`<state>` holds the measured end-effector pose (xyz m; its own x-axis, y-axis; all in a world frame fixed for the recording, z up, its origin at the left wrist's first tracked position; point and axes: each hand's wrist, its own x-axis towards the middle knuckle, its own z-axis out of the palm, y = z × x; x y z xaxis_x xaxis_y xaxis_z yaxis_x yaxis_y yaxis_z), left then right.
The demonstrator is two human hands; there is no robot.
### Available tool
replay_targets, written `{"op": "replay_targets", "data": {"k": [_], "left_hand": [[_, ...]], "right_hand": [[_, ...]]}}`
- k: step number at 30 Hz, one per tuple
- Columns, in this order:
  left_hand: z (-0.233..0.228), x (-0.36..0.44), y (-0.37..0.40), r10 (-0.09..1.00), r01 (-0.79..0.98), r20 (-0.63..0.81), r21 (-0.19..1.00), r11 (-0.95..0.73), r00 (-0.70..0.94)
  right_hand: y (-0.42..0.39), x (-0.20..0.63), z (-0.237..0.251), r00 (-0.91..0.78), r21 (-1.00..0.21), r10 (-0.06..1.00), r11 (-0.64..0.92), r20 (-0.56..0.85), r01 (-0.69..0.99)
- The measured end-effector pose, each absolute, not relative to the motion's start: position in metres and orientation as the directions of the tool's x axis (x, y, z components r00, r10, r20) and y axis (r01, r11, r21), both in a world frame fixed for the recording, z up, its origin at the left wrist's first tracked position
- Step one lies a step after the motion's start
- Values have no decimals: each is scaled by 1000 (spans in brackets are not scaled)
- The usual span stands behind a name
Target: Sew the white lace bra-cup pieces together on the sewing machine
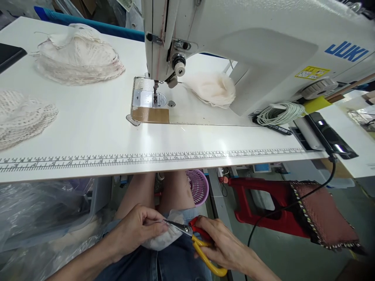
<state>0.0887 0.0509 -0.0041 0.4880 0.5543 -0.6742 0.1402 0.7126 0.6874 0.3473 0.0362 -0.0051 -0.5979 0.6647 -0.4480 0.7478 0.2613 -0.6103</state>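
Over the lap, my left hand (143, 228) pinches a pale fabric piece (159, 241), its fingers closed around the edge. My right hand (215, 240) grips a pair of scissors (202, 249) with yellow and red handles. The blades point left and reach the fabric right by my left fingertips. Whether the blades are apart or together is hard to see. The fabric hangs partly behind the scissors and my left fingers.
A white JUKI sewing machine (263, 43) stands on the white table (96, 132). Lace stacks (79, 58) lie left, a cream fabric piece (215, 89) beside the needle. Coiled cord (278, 113) sits right. Below are a purple basket (199, 187), a red stool (263, 210) and a plastic bin (101, 199).
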Motion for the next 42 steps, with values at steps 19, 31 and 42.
{"op": "replay_targets", "data": {"k": [19, 31, 42], "left_hand": [[5, 81, 49, 591, 134, -678, 699, 702, 437], [6, 69, 48, 595, 53, -670, 683, 729, 444], [2, 77, 41, 639, 128, -619, 756, 642, 456]], "right_hand": [[105, 382, 57, -458, -480, 888, 411, 21, 775], [113, 350, 77, -614, -725, 731, 245, -298, 643], [72, 263, 10, -535, -905, 730, -366, -425, 218]]}}
